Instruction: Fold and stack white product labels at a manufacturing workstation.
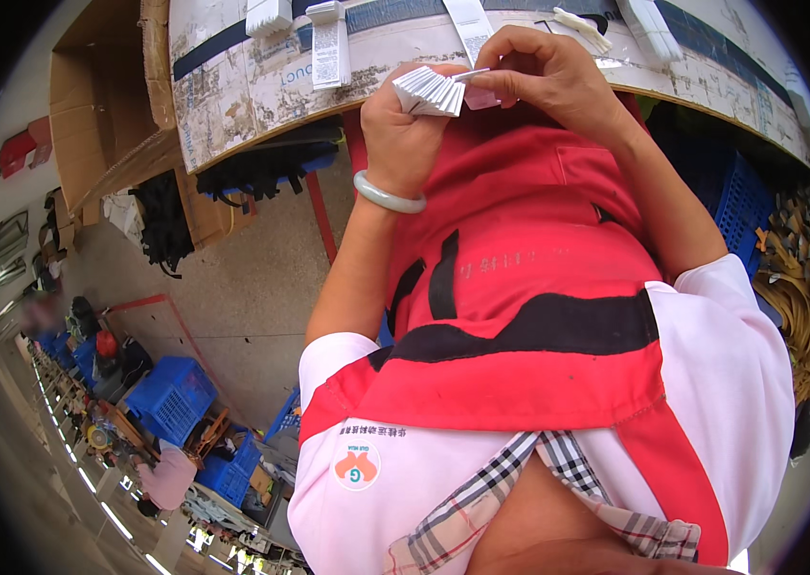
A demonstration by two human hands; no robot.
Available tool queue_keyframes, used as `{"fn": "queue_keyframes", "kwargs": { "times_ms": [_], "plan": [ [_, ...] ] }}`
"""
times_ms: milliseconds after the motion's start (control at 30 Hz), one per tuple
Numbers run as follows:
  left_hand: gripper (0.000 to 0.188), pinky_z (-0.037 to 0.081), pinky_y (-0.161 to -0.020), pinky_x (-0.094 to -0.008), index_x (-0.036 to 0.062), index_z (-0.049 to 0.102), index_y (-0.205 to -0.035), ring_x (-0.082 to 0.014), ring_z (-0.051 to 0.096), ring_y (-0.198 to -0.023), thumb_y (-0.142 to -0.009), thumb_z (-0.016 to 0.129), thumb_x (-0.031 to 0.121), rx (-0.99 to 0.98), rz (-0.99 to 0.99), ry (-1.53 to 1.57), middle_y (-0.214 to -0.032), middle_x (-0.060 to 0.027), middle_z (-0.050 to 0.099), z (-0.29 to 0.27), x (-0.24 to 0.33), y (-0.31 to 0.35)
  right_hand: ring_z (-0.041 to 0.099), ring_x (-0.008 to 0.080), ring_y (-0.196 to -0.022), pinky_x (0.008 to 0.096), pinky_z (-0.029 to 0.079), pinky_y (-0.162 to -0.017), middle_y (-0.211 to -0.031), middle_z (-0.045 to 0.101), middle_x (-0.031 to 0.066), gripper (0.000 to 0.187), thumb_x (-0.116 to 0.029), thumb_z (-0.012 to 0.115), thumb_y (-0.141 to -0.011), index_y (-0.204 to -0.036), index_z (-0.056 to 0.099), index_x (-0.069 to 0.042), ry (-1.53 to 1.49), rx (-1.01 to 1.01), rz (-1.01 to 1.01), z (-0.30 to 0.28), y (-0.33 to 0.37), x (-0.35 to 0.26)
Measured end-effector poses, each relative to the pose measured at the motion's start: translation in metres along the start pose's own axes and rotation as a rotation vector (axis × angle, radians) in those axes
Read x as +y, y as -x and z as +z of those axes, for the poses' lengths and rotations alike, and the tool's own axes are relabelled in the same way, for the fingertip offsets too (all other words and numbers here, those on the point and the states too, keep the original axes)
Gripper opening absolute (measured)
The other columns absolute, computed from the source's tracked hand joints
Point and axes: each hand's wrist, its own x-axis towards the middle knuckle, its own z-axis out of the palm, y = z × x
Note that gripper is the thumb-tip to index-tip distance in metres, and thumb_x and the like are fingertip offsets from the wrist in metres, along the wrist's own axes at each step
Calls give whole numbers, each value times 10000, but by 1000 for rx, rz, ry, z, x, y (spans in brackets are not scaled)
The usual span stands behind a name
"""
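Labels of folded white paper (429, 93) fan from the gripping left hand (405, 144); the right hand (558, 84) pinches one slim white strip (470, 74); handling looks unfinished, white paper stacks (331, 53) lying beyond both hands.

Left hand (403, 141): gripping fanned stack of white labels (429, 93), pale bangle (387, 195) on wrist. Right hand (563, 84): thumb and fingertips pinching thin strip (470, 74) beside stack. Worktable (232, 110): worn surface bearing more white labels (331, 48). Cardboard box (103, 101): left of worktable. Blue crate (742, 196): below worktable, right side.
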Motion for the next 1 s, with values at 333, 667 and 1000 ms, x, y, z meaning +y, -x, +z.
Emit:
{"fn": "queue_keyframes", "kwargs": {
  "times_ms": [333, 667, 1000],
  "plan": [
    [224, 388, -480, -178, -5, 686, -1069, -51, 557, -591, -860, 623, -51, -29, -248, 186, -780, -57, 691, 0, 1, 7, 577, 54, -743, 187, 477, -666, -831, 610, 4, 130, -121, 655, -918, -994, 613, -24, -41, -7, 101, 2, 3, 4],
    [216, 389, -492, -159, 2, 685, -1074, -14, 546, -610, -865, 639, -25, -44, -112, 30, -810, -26, 704, -4, -1, 11, 562, 55, -746, 185, 472, -684, -824, 602, 3, 136, -116, 632, -932, -1015, 613, -10, -56, -13, 112, 4, 4, 4],
    [243, 503, -750, -216, -27, 676, -1053, -92, 636, -820, -835, 592, -94, -71, -45, 8, -916, -51, 694, -2, 5, 11, 585, 49, -724, 184, 482, -639, -793, 624, -3, 139, -140, 670, -905, -951, 650, -10, -104, 0, 106, 8, 5, 6]
  ]
}}
